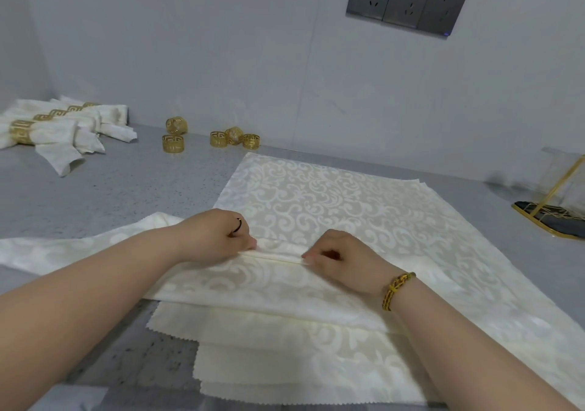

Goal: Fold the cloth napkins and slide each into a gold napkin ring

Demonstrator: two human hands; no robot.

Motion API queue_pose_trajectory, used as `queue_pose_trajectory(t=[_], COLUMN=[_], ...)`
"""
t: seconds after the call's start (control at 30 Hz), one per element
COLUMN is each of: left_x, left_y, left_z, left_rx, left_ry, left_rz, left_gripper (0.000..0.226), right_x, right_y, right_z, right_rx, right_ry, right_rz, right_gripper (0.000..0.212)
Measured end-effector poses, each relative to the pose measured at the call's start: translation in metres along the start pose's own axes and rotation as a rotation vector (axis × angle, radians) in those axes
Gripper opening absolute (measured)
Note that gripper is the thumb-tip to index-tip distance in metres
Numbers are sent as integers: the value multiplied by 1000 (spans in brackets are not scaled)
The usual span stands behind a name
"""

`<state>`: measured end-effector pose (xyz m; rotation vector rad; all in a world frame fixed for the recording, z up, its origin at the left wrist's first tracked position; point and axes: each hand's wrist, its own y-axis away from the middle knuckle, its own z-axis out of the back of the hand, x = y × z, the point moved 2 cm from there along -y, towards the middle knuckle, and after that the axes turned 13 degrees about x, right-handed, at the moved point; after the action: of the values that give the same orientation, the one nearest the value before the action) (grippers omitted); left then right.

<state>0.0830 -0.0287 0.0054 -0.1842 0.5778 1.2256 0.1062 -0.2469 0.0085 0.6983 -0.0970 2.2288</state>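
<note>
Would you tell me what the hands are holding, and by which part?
The left hand and right hand both pinch the top napkin along a raised fold, one at each end of it.

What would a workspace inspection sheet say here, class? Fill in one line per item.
Surface: grey speckled counter.
Job's things: napkin stack; top napkin part-folded; five loose gold rings; ringed napkins far left.
Clutter: gold wire holder at right.
Grippers: left hand and right hand pinch the top napkin's fold.
Cables: nothing seen.
Surroundings: white wall, three sockets.
</note>
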Motion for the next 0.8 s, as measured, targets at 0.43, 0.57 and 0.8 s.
queue_pose_trajectory(t=[0.43,0.57,0.8], left_x=[5,0,0], left_y=[-9,-14,-14], left_z=[12,19,19], left_rx=[97,155,125], left_ry=[60,-43,-75], left_rz=[120,201,131], left_gripper=[22,18,31], right_x=[-14,-14,-13], right_y=[2,-8,-12], right_z=[9,19,34], right_rx=[16,138,319], right_ry=[-250,-218,-101], right_rz=[-116,-227,-268], right_gripper=[30,40,11])
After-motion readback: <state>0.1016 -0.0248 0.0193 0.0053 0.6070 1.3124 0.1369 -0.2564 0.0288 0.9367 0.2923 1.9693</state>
